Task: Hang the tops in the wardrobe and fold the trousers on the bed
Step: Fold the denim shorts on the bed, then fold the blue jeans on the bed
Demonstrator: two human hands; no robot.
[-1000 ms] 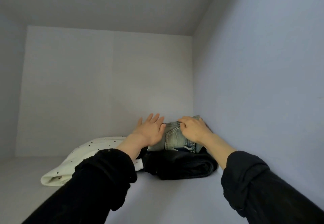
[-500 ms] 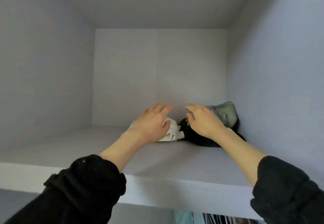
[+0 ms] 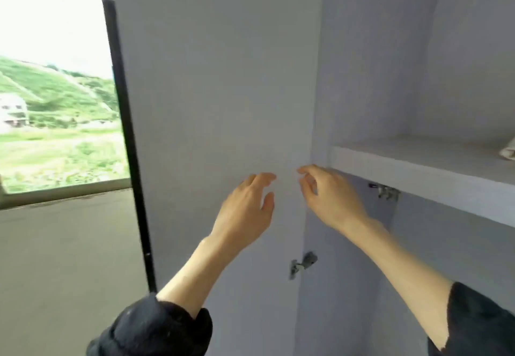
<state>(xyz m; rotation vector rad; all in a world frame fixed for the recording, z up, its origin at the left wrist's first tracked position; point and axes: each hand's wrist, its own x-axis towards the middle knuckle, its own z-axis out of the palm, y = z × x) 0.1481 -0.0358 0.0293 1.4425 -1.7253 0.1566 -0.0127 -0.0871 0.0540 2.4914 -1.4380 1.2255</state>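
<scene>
Head view, the only one on offer: both hands are up in front of the open wardrobe door (image 3: 223, 91), and neither holds anything. The left hand (image 3: 245, 210) floats with fingers loosely spread before the pale panel; whether it touches the door I cannot tell. The right hand (image 3: 328, 197) hangs just beside it, fingers gently curled around nothing, close under the front edge of the upper shelf (image 3: 418, 171). The two sit near each other but apart, a gap between the fingertips.

Where is the clothing? Only a sliver of pale fabric (image 3: 508, 152) shows on the shelf at the far right edge, well away from both hands. No tops, no trousers and no bed are in sight here. A hinge (image 3: 302, 263) shows on the door's inner edge, and a window (image 3: 55, 91) opens onto green hillside on the left.

My read: this is a gap between garments, hands free. The next move calls for turning to fetch another piece, a top for hanging or trousers for folding.
</scene>
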